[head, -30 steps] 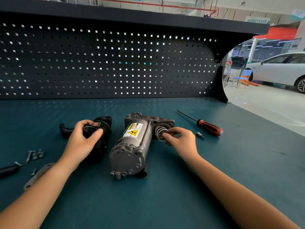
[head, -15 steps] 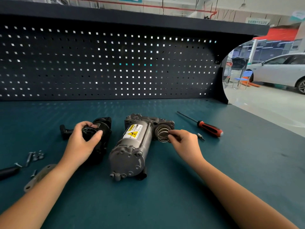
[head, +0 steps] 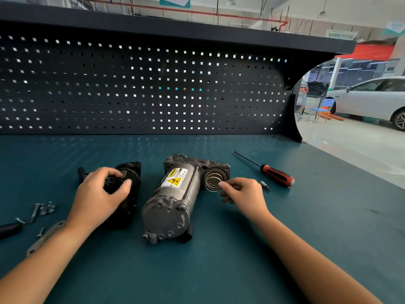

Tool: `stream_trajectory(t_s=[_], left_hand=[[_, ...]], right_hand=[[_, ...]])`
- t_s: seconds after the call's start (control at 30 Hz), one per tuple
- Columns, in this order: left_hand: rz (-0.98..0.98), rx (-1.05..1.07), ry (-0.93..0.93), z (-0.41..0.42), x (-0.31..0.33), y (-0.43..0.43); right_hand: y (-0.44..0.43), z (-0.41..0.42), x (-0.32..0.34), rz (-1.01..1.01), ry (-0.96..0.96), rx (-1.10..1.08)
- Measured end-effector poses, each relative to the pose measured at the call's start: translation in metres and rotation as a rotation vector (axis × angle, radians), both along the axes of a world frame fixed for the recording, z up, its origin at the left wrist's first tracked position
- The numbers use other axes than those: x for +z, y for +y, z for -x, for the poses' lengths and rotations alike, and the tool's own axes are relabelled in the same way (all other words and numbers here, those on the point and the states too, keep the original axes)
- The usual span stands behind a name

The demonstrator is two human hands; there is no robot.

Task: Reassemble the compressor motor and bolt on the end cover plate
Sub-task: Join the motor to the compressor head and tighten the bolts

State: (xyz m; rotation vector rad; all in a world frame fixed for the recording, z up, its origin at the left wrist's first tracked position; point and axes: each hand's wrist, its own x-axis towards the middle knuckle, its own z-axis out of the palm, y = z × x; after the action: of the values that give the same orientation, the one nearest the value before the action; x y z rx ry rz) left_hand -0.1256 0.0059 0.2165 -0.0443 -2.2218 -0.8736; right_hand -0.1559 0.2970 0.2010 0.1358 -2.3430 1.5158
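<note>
The grey compressor motor body (head: pixel 173 200) with a yellow warning label lies on the teal bench, its round end facing me. A coil spring (head: pixel 213 182) sticks out of the housing at its far right side. My right hand (head: pixel 243 194) has its fingers curled, fingertips at the spring's front rim. My left hand (head: pixel 99 196) grips the black cylindrical part (head: pixel 129 189) lying left of the motor. A flat grey end cover plate (head: pixel 45 236) lies at the left, partly under my left forearm.
Several loose bolts (head: pixel 42 210) lie at the left near a black tool handle (head: pixel 9 229). A red-handled screwdriver (head: pixel 268 172) and a small bit (head: pixel 264 185) lie right of the motor. The pegboard (head: pixel 142 88) walls off the back; the bench edge runs along the right.
My right hand has slid slightly right and back, from covering the spring's front to touching its rim, so the spring shows more. My left hand has stayed on the black part.
</note>
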Motion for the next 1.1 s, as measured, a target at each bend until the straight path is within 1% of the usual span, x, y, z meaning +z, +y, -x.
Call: stream_trajectory(t_s=[0.07,0.2,0.27,0.33,0.4,0.5,0.57,0.73,0.77,0.93,1.03,1.1], left_hand=[[0.098,0.003,-0.027,-0.003,0.004,-0.003],[0.314,0.033,-0.153,-0.007,0.01,-0.012],[0.379,0.061,-0.228,-0.007,0.014,-0.018],[0.387,0.07,-0.294,-0.01,0.018,-0.022],[0.314,0.076,-0.287,-0.015,0.017,-0.023],[0.12,0.1,-0.163,-0.024,0.008,-0.025],[0.05,0.11,-0.107,-0.028,0.002,-0.03],[-0.211,0.064,-0.036,-0.036,0.01,-0.032],[-0.236,0.045,-0.031,-0.039,0.013,-0.028],[-0.225,-0.006,0.023,-0.049,0.024,-0.009],[-0.306,-0.047,0.105,-0.05,0.032,-0.001],[-0.368,-0.09,0.143,-0.051,0.037,0.006]], right_hand=[[-0.002,-0.001,0.001,0.102,-0.047,0.036],[-0.004,-0.002,0.002,0.202,-0.076,0.04],[-0.006,-0.002,0.001,0.243,-0.083,0.037],[-0.007,-0.002,0.0,0.269,-0.085,0.032],[-0.007,-0.003,-0.001,0.288,-0.089,0.029],[-0.008,-0.003,0.0,0.304,-0.098,0.027],[-0.009,-0.002,-0.001,0.303,-0.095,0.028],[-0.008,-0.001,-0.001,0.327,-0.115,0.047],[-0.007,-0.001,0.0,0.325,-0.12,0.049],[-0.008,0.0,-0.002,0.34,-0.116,0.043],[-0.006,0.001,-0.003,0.348,-0.126,0.024],[-0.004,0.001,-0.003,0.344,-0.168,0.045]])
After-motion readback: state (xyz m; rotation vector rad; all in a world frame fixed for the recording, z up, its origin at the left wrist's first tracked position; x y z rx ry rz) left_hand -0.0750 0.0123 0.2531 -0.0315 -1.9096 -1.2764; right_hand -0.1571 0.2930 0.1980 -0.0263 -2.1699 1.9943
